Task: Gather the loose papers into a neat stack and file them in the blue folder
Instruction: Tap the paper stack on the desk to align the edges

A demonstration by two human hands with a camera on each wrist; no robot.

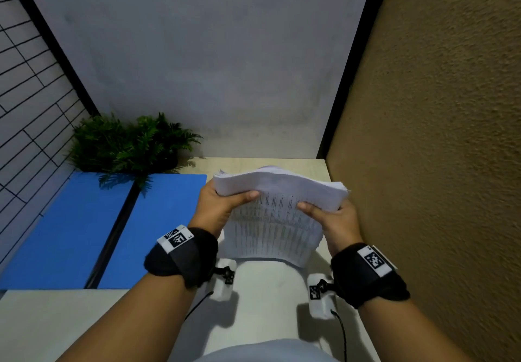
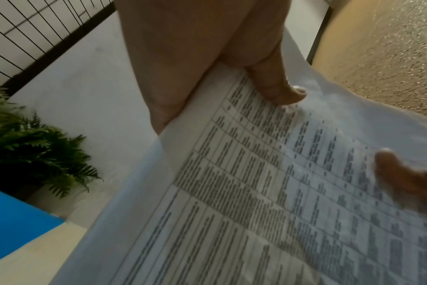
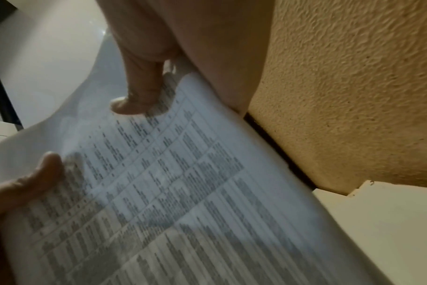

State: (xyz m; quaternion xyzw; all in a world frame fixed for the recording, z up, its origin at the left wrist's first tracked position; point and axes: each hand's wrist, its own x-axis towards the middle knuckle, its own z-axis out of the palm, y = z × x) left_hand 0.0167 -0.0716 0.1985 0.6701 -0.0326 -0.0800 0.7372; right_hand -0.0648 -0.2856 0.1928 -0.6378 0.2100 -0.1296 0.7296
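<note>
Paper stack (image 1: 277, 192), printed tables, bowed upright between left hand (image 1: 222, 206) and right hand (image 1: 331, 218), thumbs pinching its sides; tap edges square before filing in open blue folder (image 1: 158, 220).

Print on the paper stack (image 1: 275, 220) too blurred to read. Fingers of both hands hidden behind it. Blue folder (image 1: 70, 229) cut by the left edge.

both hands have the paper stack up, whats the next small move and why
Probably tap the paper stack on the desk to square it: the left hand and right hand hold it bowed, top edges fanned. The blue folder lies open at left.
</note>
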